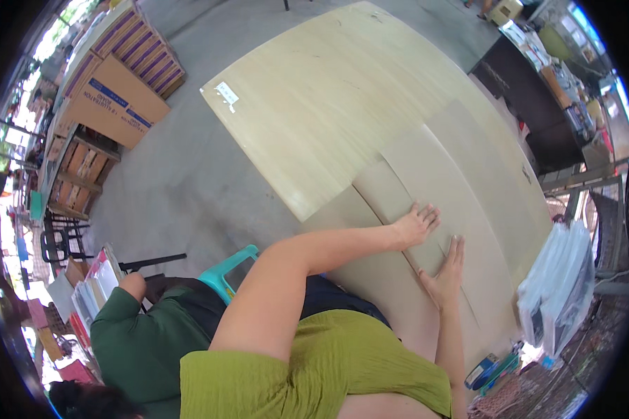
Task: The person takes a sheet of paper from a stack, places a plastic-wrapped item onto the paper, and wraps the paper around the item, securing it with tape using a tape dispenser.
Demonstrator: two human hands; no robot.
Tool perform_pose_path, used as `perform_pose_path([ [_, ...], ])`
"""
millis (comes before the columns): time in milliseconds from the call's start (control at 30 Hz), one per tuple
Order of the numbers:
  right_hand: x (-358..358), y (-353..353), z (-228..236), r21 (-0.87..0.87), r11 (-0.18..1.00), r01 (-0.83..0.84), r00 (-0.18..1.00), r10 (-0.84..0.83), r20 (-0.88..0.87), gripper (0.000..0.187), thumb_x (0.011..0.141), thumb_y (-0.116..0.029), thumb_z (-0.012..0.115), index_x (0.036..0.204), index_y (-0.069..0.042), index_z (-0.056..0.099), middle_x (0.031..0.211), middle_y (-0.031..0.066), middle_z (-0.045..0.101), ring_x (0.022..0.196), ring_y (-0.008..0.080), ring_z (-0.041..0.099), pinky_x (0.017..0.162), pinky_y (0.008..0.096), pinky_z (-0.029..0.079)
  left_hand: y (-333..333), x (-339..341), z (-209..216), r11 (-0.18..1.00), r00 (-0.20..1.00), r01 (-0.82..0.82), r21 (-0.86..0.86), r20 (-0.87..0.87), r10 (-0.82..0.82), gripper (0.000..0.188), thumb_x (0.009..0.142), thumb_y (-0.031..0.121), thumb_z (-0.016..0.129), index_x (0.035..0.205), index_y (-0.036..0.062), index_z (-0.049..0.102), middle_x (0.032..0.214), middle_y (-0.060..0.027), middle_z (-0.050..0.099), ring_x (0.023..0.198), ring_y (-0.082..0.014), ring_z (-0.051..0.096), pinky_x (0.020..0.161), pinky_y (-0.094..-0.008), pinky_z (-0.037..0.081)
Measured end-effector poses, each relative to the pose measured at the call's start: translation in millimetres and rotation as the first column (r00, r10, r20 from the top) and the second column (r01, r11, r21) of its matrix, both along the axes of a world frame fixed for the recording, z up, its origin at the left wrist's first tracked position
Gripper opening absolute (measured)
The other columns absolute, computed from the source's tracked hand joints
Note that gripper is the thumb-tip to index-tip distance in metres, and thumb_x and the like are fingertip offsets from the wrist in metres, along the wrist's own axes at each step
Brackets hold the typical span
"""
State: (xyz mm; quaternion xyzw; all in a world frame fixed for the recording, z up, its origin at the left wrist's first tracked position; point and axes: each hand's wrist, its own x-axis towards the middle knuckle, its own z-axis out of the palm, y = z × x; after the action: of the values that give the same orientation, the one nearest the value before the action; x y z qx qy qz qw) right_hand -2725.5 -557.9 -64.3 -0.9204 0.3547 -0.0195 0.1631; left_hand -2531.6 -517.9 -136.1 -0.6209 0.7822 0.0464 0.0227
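A large tan cardboard sheet with creases and cut flaps lies on a pale wooden tabletop. My left hand rests palm down on the cardboard with its fingers stretched out, beside a dark slit between two flaps. Just to the right and nearer to me, my right hand lies on the same sheet, fingers straight and thumb apart, next to a flap edge. Nothing is held in either hand.
A co-worker in a dark green shirt is close on my left, by a teal stool. Plastic-wrapped stacks and a blue tape dispenser are at the right. Printed cartons stand far left, a dark desk far right.
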Motion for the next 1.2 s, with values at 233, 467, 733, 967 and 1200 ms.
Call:
perform_pose_path([
  [233, 69, 29, -24, -0.106, 0.977, 0.183, 0.956, -0.202, -0.211, 0.131, 0.062, -0.045, 0.084, 0.158, -0.004, 0.006, 0.166, 0.0183, 0.008, 0.153, 0.0379, 0.009, 0.113, 0.0701, 0.013, -2, -3, 16, 0.999, 0.991, 0.008, 0.031, -0.131, -0.003, 0.075, 0.091, 0.027, 0.057, 0.153, -0.0032, 0.027, 0.159, -0.0256, 0.025, 0.148, -0.0419, 0.025, 0.111, -0.0678, 0.028],
  [467, 18, 27, -48, -0.186, 0.972, 0.141, 0.971, -0.172, -0.163, 0.127, 0.064, -0.043, 0.086, 0.157, -0.001, 0.01, 0.164, 0.0166, 0.014, 0.152, 0.0345, 0.014, 0.119, 0.057, 0.016, 2, 2, 4, 1.0, 0.994, -0.026, -0.011, -0.104, 0.025, 0.074, 0.091, 0.026, 0.057, 0.153, -0.0028, 0.027, 0.161, -0.025, 0.022, 0.148, -0.04, 0.025, 0.111, -0.0665, 0.03],
  [733, -157, 21, -42, -0.22, 0.932, 0.287, 0.93, -0.326, -0.169, 0.123, 0.064, -0.041, 0.088, 0.155, 0.003, 0.017, 0.163, 0.0184, 0.018, 0.151, 0.0339, 0.017, 0.117, 0.0586, 0.021, 0, -2, 23, 0.995, 1.0, 0.012, 0.1, 0.018, -0.014, 0.086, 0.086, 0.015, 0.067, 0.155, -0.0013, 0.019, 0.162, -0.0253, 0.016, 0.148, -0.0408, 0.025, 0.111, -0.0656, 0.032],
  [967, -356, 24, -59, -0.388, 0.83, 0.401, 0.793, -0.526, -0.306, 0.11, 0.069, -0.043, 0.082, 0.155, -0.004, 0.025, 0.161, 0.0236, 0.021, 0.147, 0.0421, 0.023, 0.114, 0.0553, 0.027, -2, -24, 23, 0.992, 0.989, -0.108, 0.069, 0.106, 0.101, 0.103, 0.077, 0.011, 0.077, 0.157, 0.0044, 0.013, 0.163, -0.021, 0.015, 0.147, -0.0395, 0.028, 0.111, -0.0582, 0.035],
  [1200, -503, 13, -74, -0.452, 0.529, 0.718, 0.606, -0.795, 0.031, 0.098, 0.073, -0.02, 0.077, 0.155, -0.006, 0.025, 0.149, 0.0321, 0.032, 0.137, 0.0504, 0.033, 0.113, 0.0555, 0.031, 13, -49, 31, 0.966, 0.925, -0.26, 0.005, 0.29, 0.247, 0.108, 0.072, 0.019, 0.082, 0.158, 0.0106, 0.017, 0.164, -0.0144, 0.018, 0.143, -0.0357, 0.035, 0.106, -0.0546, 0.04],
])
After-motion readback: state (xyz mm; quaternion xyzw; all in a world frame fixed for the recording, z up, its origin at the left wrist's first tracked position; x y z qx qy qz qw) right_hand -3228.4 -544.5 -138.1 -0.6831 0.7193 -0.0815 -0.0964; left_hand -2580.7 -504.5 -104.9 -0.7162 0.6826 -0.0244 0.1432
